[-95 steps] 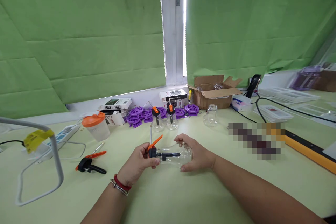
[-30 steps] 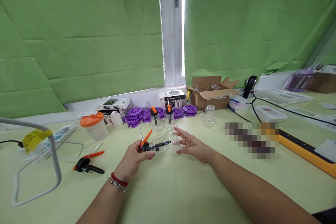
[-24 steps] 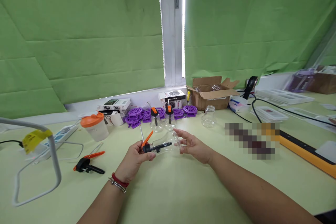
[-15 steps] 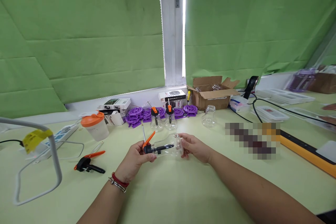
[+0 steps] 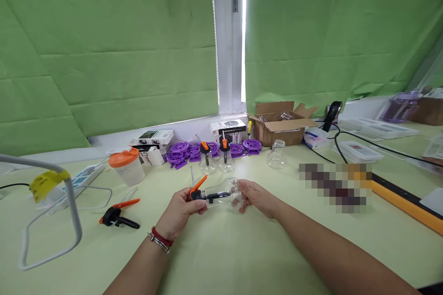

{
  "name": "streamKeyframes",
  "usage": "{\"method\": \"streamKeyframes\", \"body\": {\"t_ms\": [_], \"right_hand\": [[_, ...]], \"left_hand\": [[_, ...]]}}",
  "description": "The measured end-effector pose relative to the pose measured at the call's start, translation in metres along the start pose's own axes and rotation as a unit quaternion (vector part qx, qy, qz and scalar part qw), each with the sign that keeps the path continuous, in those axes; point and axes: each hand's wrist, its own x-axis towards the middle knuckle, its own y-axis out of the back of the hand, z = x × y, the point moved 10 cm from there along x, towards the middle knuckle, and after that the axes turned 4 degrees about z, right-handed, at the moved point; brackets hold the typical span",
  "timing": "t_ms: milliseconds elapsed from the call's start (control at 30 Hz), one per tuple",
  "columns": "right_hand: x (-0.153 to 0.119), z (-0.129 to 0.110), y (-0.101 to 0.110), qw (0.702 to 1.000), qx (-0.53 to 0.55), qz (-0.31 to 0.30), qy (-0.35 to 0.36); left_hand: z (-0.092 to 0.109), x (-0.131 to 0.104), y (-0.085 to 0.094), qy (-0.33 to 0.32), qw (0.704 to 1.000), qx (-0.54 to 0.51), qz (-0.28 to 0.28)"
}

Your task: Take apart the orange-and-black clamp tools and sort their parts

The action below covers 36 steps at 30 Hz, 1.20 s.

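In the head view, a person's left hand [image 5: 182, 207] pinches the black top [image 5: 195, 194] with its orange lever between thumb and fingers, while the right hand [image 5: 255, 197] curls its fingers around the base of the clear jar [image 5: 230, 195], which lies sideways between the two hands above the pale green table [image 5: 214, 262]. A loose black-and-orange top [image 5: 112, 216] rests to the left. Behind, two fitted jars [image 5: 226, 164] stand upright by purple wheels [image 5: 180, 148], and an open-mouthed jar [image 5: 277, 156] stands near the cardboard box [image 5: 284, 136]. Large dark letters mark the left-hand white carton [image 5: 154, 156], but the word is unclear; small lettering on the middle carton [image 5: 230, 125] and the print on the yellow tag [image 5: 50, 184] are too blurred to read.
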Motion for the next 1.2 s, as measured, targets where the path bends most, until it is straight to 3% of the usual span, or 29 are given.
{"method": "streamKeyframes", "body": {"t_ms": [133,500,733,1000,1100,1200], "right_hand": [[-0.007,-0.02,-0.004,0.998,-0.011,-0.015,0.055],[-0.009,-0.026,-0.01,0.99,-0.058,-0.051,0.119],[-0.005,-0.017,-0.005,0.997,-0.034,-0.047,0.057],[0.001,0.029,0.001,0.995,-0.019,0.0,-0.094],[0.002,0.03,0.0,0.995,-0.036,-0.018,-0.096],[-0.001,0.012,-0.003,0.998,-0.029,-0.042,-0.04]], "left_hand": [[0.0,-0.001,0.003,0.015,1.0,-0.022,0.009],[0.005,-0.003,0.002,0.01,1.0,-0.007,0.007],[0.008,-0.003,-0.001,-0.027,0.999,0.023,-0.01],[0.013,-0.006,-0.008,-0.04,0.995,0.096,-0.013],[0.013,-0.005,-0.006,-0.04,0.996,0.082,-0.007],[0.014,-0.004,-0.003,-0.046,0.998,0.049,0.0]]}}
